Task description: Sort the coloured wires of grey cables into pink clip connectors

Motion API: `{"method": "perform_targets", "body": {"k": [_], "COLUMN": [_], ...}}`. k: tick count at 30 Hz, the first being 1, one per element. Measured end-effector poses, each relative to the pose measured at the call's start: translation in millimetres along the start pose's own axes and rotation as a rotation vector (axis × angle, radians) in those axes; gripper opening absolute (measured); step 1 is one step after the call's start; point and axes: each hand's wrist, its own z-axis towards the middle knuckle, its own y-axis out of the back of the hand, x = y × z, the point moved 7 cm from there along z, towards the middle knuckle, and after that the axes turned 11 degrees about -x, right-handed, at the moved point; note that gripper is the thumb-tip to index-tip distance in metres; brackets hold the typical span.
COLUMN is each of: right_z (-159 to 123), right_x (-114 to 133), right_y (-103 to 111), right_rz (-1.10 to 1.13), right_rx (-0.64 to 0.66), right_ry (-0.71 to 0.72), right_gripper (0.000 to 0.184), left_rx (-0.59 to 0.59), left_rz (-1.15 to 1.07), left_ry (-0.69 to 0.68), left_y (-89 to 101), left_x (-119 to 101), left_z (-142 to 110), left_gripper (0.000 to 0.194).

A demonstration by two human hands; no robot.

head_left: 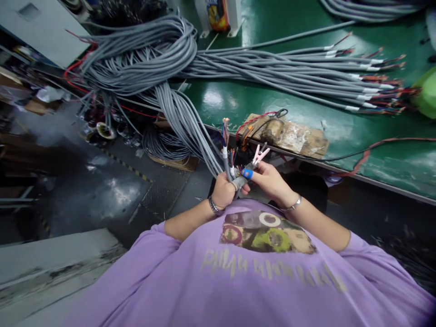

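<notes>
My left hand is closed around several grey cables close to their ends. White bands wrap these cables, and thin coloured wires with bare copper tips stick up above the fist. My right hand is closed too, its blue-wrapped thumb pressing on a grey cable end beside the left hand. A pink clip, like a clothespin, projects just past the right fingers; whether they touch it I cannot tell. The fingers' undersides are hidden.
A large coil of grey cable lies on the green table. Stripped cable ends fan out to the right, near a green bag. A worn wooden block with wires sits at the table's front edge. More cable lies below.
</notes>
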Motion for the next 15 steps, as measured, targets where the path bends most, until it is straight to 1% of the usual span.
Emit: {"method": "perform_targets", "body": {"k": [4, 10, 12, 15], "right_z": [-0.6, -3.4, -3.3, -2.3], "right_x": [0.9, -2.4, -5.4, -11.1], "right_y": [0.2, 4.0, 2.6, -0.3], "right_rz": [-0.034, 0.055, 0.097, 0.193], "right_rx": [0.014, -0.023, -0.024, -0.035], "right_ry": [0.009, 0.075, 0.067, 0.008], "right_gripper": [0.035, 0.033, 0.032, 0.035], "left_rx": [0.000, -0.068, -0.086, -0.086], "left_rz": [0.022, -0.093, -0.121, -0.132], "left_ry": [-0.009, -0.052, -0.045, -0.039], "left_y": [-0.2, 2.4, 3.2, 3.0], "left_x": [0.5, -3.3, -3.2, -3.6], "left_z": [-1.4, 1.8, 2.2, 1.4], "left_gripper": [0.029, 0.031, 0.031, 0.032]}}
